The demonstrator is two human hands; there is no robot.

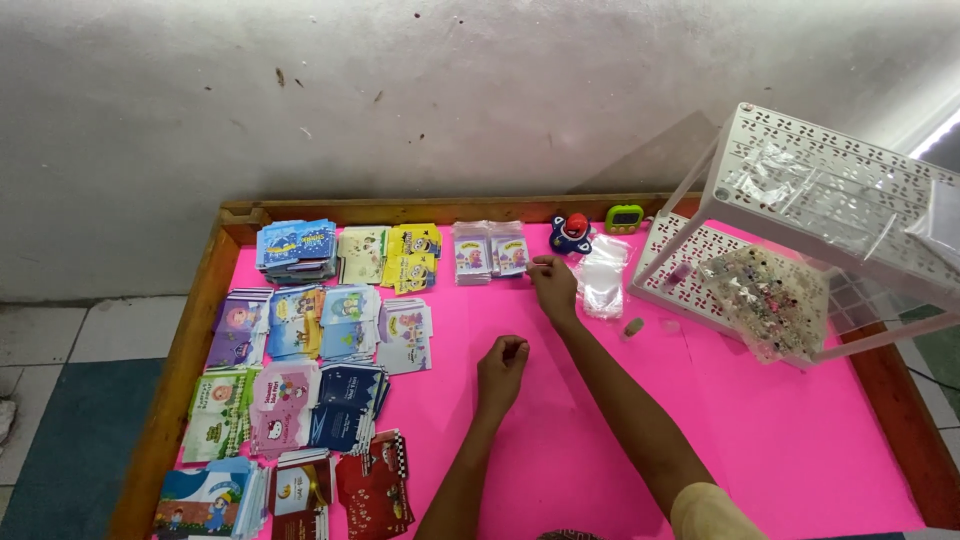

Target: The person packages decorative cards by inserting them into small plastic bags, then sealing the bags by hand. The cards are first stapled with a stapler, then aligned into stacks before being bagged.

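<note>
right hand (553, 285) fingers pinch the glossy packet stack (490, 251); left hand (500, 365) fingers curl together, empty, above smooth pink sheet (780, 420).

I see stacks of small printed packets laid in rows on the left of the pink counter (760, 430). At the back stand a blue stack (296, 248), a cream stack (362, 254) and a yellow stack (412, 256). A pale lilac stack (489, 250) lies further right, just beside my right hand (553, 287). Clear plastic bags (603, 278) lie right of that hand. Nearer me are a pink packet stack (282, 404), a navy stack (346, 404) and a red stack (376, 484). A small green device with a screen (624, 217) stands at the back edge.
</note>
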